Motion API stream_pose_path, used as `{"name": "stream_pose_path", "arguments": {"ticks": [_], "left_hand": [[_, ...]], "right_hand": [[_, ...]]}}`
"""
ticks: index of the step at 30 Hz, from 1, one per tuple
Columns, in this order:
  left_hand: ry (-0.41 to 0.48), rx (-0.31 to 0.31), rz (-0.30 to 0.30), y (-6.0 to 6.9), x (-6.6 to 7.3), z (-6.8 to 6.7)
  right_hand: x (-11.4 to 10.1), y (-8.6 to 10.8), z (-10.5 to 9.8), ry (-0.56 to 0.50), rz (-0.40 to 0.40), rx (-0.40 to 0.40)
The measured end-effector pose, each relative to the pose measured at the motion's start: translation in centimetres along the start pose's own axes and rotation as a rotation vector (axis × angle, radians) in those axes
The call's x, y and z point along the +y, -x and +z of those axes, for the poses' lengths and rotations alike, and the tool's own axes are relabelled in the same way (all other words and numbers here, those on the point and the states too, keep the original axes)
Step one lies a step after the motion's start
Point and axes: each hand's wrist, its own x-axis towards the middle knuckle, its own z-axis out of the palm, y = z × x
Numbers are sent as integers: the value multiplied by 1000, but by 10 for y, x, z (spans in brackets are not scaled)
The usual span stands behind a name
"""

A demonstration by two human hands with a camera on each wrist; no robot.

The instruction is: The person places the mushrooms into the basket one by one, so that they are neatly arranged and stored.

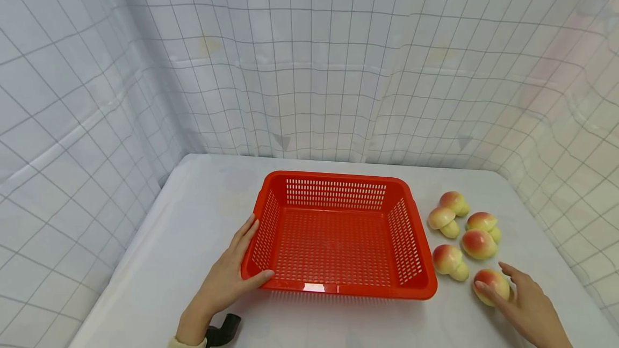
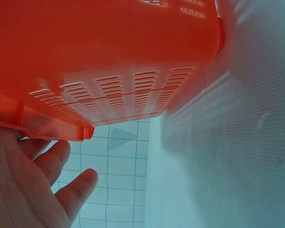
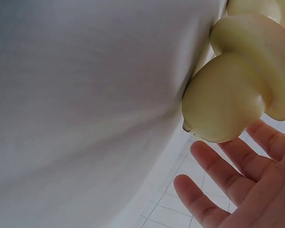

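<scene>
A red plastic basket (image 1: 333, 246) with slotted walls stands mid-table, its inside bare. At its left side is my left hand (image 1: 220, 278), fingers fairly straight along the rim and thumb over the front-left corner. In the left wrist view the fingers of this hand (image 2: 38, 175) are spread beside the rim of the basket (image 2: 99, 42). My right hand (image 1: 529, 305) is around the nearest mushroom-shaped piece (image 1: 493, 283), thumb at its left and fingers at its right, loosely spread. In the right wrist view the fingers of this hand (image 3: 242, 175) lie close beside the yellow piece (image 3: 228, 95); contact is unclear.
Several more red and yellow mushroom-shaped pieces (image 1: 479, 244) lie right of the basket, between it and the table's right side. A black object (image 1: 224, 332) is beside my left wrist at the front. White gridded cloth (image 1: 333, 69) surrounds the white table (image 1: 203, 203).
</scene>
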Motion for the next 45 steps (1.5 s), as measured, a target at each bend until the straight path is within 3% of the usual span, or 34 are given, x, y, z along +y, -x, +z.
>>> {"name": "stream_pose_path", "arguments": {"ticks": [13, 29, 45], "left_hand": [[-9, 8, 7, 1, -1, 1], [-1, 15, 17, 0, -2, 1], [41, 11, 3, 1, 0, 2]], "right_hand": [[-4, 3, 1, 30, 54, -55], [-4, 9, -2, 4, 44, 17], [-14, 4, -6, -18, 127, 29]]}}
